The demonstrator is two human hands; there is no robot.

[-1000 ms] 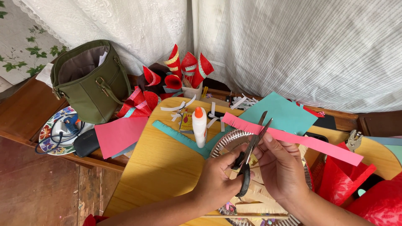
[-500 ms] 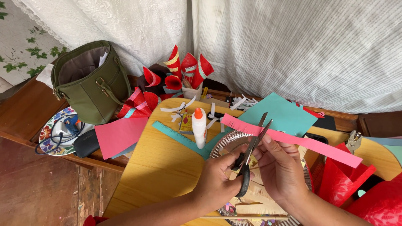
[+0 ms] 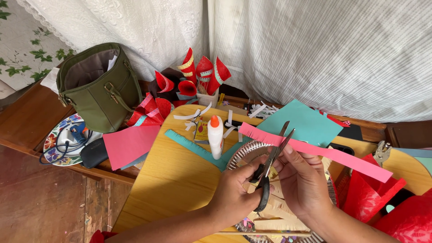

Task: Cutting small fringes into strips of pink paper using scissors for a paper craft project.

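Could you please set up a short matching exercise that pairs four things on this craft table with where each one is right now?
Things:
1. scissors
2. pink paper strip
3. glue bottle
4. green bag

Places:
A. standing upright on the yellow board
B. open-topped, at the far left beside the patterned plate
C. in the left hand, blades apart at the strip's edge
D. pinched by the right hand, running off to the right

Pairs: 1-C, 2-D, 3-A, 4-B
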